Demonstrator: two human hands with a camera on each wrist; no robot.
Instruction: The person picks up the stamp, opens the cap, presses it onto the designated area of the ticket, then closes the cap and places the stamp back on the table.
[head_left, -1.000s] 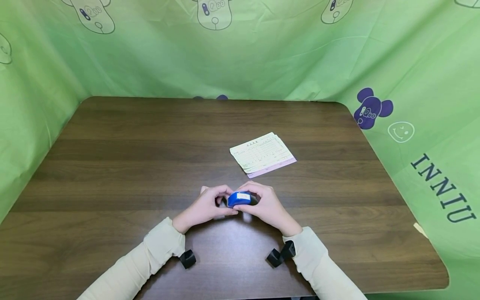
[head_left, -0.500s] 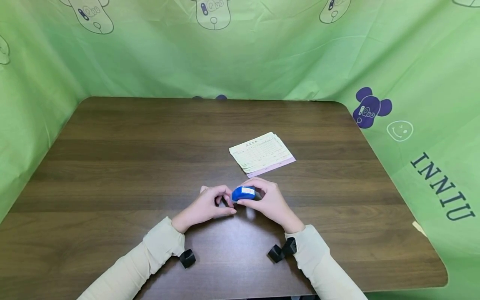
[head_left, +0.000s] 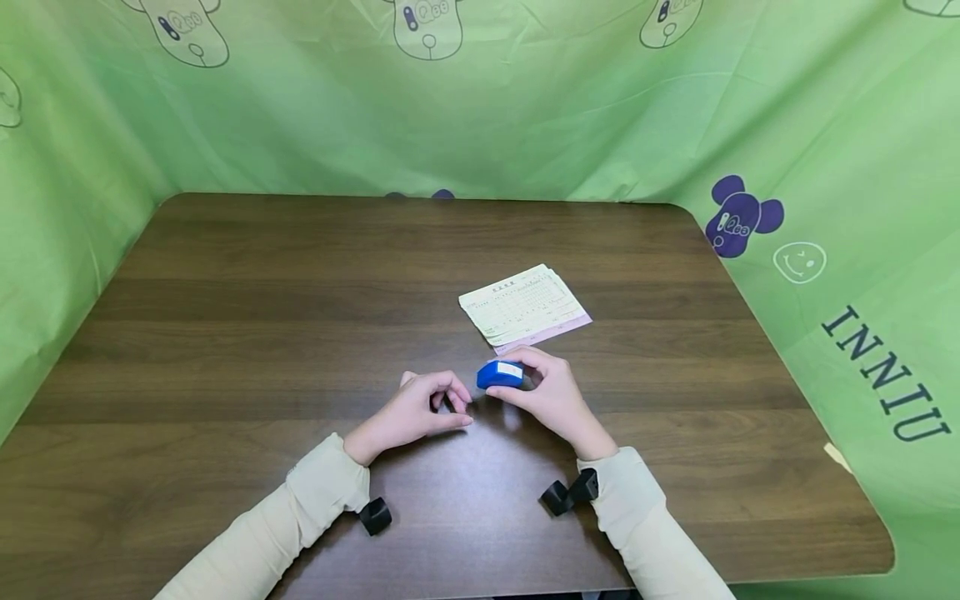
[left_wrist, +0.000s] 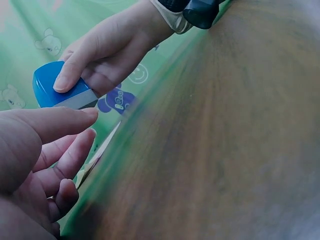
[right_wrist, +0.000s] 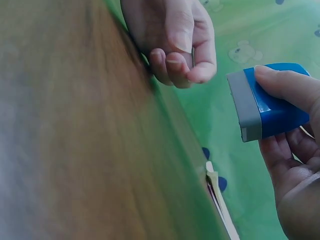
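My right hand [head_left: 553,402] pinches a blue stamp [head_left: 497,376] between thumb and fingers, held above the table. A white label shows on the end of the stamp facing the head camera. The right wrist view gives its blue body [right_wrist: 280,107] and the grey base [right_wrist: 245,107], which faces toward the left hand. My left hand [head_left: 416,414] lies to the left of the stamp, fingers loosely curled, with nothing visible in its grasp. A small gap separates its fingertips from the stamp in the head view. Just beyond the right hand lies a stack of printed forms [head_left: 525,304].
The brown wooden table [head_left: 262,333] spreads out on all sides of the hands. Green printed cloth [head_left: 525,125] hangs behind it and along its sides. A small pale scrap [head_left: 837,457] sits at the right edge.
My right hand has moved away from the left hand, rightward and toward the forms, carrying the stamp. The left hand, earlier at the stamp, is now apart from it and has stayed nearly in place.
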